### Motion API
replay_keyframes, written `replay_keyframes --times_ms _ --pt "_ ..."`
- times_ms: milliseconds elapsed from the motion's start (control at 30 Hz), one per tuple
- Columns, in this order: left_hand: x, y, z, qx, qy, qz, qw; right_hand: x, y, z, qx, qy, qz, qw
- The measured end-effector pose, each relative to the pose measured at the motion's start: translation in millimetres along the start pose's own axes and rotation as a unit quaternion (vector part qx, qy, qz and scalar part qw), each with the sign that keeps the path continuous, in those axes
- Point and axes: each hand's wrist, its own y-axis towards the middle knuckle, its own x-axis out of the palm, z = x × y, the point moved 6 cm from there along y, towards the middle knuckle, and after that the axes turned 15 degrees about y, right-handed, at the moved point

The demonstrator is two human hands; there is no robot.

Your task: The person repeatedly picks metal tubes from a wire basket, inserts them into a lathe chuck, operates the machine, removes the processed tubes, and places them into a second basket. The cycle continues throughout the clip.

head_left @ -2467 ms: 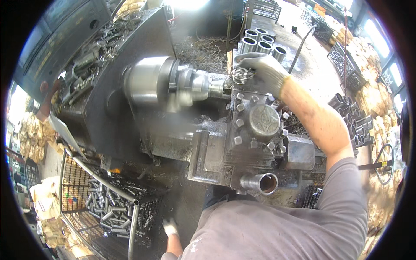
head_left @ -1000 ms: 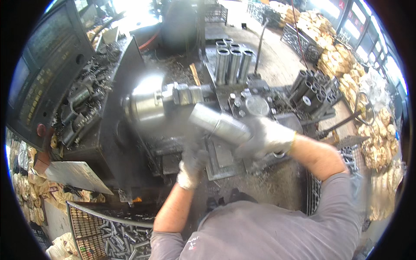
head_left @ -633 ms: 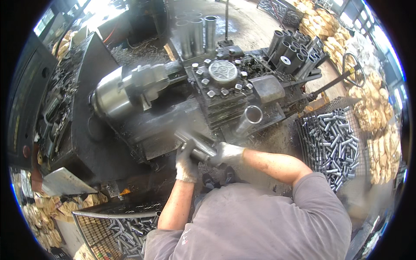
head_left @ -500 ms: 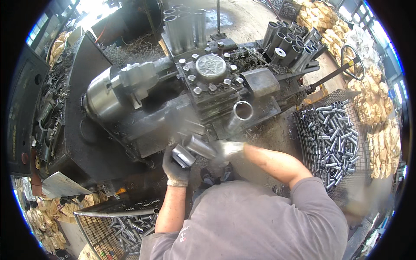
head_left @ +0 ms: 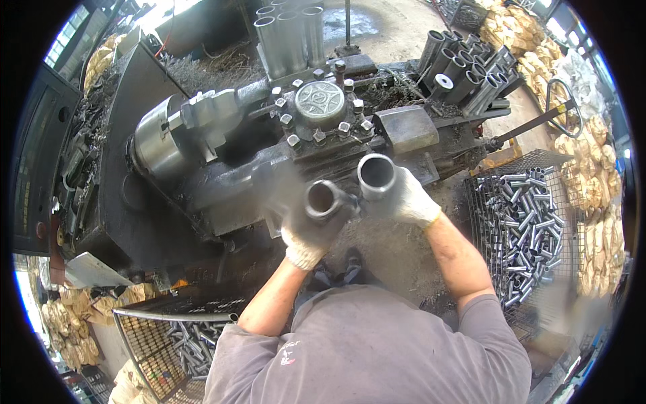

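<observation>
left hand [head_left: 311, 232] gloved, clenched, right hand [head_left: 409, 200] gripping

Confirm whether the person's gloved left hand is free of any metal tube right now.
No: the left hand grips a short grey metal tube, its open end facing the camera, beside the right hand.

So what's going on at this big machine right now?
A person in work gloves stands at a metal lathe, holding a short steel tube in each hand. The left hand grips a darker tube, blurred by motion; the right hand holds a brighter tube beside it. The chuck looks empty. Wire baskets of similar tubes sit at either side.
</observation>
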Motion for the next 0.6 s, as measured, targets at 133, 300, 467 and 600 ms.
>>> replay_keyframes --times_ms 133,300,467,600 --pt "-67.9 -33.5 -38.6 -0.173 -0.103 0.086 0.976 30.9 13.4 51.3 0.111 0.023 0.002 0.994" --pt "-84.2 -86.3 -131.0 -0.319 -0.520 0.057 0.790 32.7 -37.4 75.5 0.140 -0.252 -0.103 0.952" --pt "-75.0 -68.9 -147.6 -0.268 -0.716 0.021 0.644 170.2 16.2 6.5 0.061 -0.136 -0.082 0.985" --pt "-74.7 -61.7 -167.0 -0.259 -0.695 0.029 0.670 191.7 52.3 54.9 0.058 -0.265 -0.103 0.957"
